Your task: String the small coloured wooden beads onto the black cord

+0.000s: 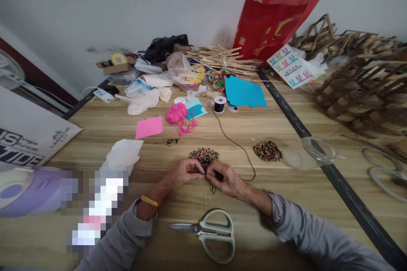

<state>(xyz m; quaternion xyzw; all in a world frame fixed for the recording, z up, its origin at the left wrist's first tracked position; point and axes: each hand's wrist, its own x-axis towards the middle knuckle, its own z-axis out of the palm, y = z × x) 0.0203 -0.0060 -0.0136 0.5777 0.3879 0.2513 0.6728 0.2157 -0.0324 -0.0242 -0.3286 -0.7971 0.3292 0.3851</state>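
Note:
My left hand (187, 172) and my right hand (228, 180) meet fingertip to fingertip in front of a pile of multicoloured beads (204, 155). The left thumb and forefinger are pinched, with a tiny bluish speck at their tips too small to name. Black cord (242, 146) runs from a white spool of cord (219, 104) down to the right hand, which pinches it; a loop hangs below the fingers. White-handled scissors (210, 233) lie nearer to me, blades pointing left. Right of the pile sits a coiled string of beads (267, 151).
Pink yarn (177, 113), a pink card (149, 127) and blue sheets (245, 91) lie farther back. A red bag (273, 21) stands by the wall. Woven baskets (352, 93) and clear tubing rings (319, 152) are at right; a white box (28, 131) is at left.

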